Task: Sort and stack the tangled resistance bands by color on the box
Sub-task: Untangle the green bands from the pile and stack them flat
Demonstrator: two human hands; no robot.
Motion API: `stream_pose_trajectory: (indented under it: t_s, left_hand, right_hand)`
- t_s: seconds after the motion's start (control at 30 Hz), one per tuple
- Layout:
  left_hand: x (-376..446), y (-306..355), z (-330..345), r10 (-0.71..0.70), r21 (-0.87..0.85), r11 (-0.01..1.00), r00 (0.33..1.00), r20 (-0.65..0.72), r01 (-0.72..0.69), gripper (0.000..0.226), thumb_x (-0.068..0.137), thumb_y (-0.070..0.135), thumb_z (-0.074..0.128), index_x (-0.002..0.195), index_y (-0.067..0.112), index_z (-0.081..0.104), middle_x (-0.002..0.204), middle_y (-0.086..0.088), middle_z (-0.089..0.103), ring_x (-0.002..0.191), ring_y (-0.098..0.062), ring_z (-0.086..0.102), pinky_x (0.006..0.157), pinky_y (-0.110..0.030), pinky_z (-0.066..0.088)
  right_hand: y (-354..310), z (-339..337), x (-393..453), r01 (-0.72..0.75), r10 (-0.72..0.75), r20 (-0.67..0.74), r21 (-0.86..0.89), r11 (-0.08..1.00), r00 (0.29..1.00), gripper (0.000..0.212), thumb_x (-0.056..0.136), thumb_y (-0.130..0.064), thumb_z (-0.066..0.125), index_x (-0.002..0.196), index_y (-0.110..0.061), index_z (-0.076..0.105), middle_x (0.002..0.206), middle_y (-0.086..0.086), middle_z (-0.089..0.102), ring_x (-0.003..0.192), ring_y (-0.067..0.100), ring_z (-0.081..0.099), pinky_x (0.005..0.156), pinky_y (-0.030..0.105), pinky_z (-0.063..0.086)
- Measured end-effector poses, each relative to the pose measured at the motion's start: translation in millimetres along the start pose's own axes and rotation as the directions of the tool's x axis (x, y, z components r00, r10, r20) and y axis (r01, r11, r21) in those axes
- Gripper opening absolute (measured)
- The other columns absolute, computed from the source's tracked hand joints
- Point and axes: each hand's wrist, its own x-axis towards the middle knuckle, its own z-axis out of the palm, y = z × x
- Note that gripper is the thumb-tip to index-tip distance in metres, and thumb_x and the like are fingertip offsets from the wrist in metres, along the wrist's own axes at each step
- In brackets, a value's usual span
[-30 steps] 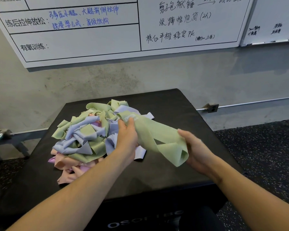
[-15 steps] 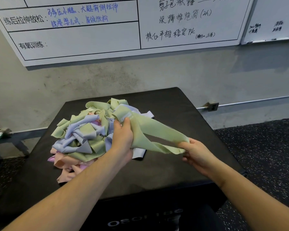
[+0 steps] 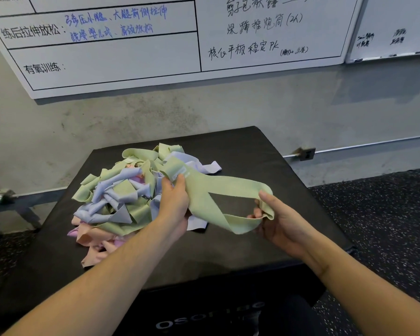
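Black box point(image 3: 252, 166) by a gym wall: we're barely started, no stacks yet. Left hand point(image 3: 174, 204) & right hand point(image 3: 280, 220) grip one green band point(image 3: 218, 190) betw. them; tangled pile point(image 3: 121, 197) sits left of our grip.

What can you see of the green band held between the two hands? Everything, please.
The green band is a wide, flat, pale green loop, matte and fabric-like, with a whitish label patch near its left end. It is stretched open above the black box, with a slight twist. The left hand grips the end by the pile; the right hand pinches the other end, which folds over its fingers. Its left end reaches the pile; whether it is caught there cannot be told.
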Motion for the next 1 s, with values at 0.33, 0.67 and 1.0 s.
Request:
stream_pose_trajectory:
  t_s: [0.33,0.67,1.0]
  left_hand:
    - [-4.5,12.5,5.5,0.087,-0.051,0.995,0.996,0.021,-0.086,0.010,0.108,0.036,0.044,0.110,0.039,0.053,0.100,0.003,0.065,0.084,-0.018,0.063,0.067,-0.035,0.051]
    - [-11.2,28.1,16.4,0.215,0.024,0.976,0.973,0.083,-0.217,0.019,0.108,0.033,0.046,0.123,0.025,0.055,0.106,0.002,0.073,0.083,-0.011,0.072,0.064,-0.035,0.058]
    - [37.1,13.1,23.6,0.032,0.115,0.993,0.999,0.037,-0.036,0.020,0.100,0.036,0.062,0.119,0.029,0.062,0.124,-0.002,0.068,0.095,-0.017,0.063,0.060,-0.026,0.050]
  right_hand:
    - [-1.4,-12.8,2.7,0.074,-0.087,-0.085,-0.143,0.987,0.993,0.008,0.094,-0.004,0.058,0.094,-0.009,0.066,0.074,0.004,0.063,0.053,0.009,0.056,0.049,0.024,0.052]
    - [10.7,-42.8,10.2,0.075,-0.125,-0.114,-0.370,0.926,0.986,0.017,0.093,-0.003,0.066,0.088,-0.015,0.056,0.088,0.006,0.063,0.079,0.018,0.061,0.065,0.035,0.062]
    - [3.3,-52.2,-3.9,0.047,-0.047,-0.011,0.017,0.999,0.999,0.029,0.093,-0.040,0.063,0.114,-0.021,0.065,0.100,0.004,0.069,0.082,0.017,0.067,0.057,0.032,0.059]
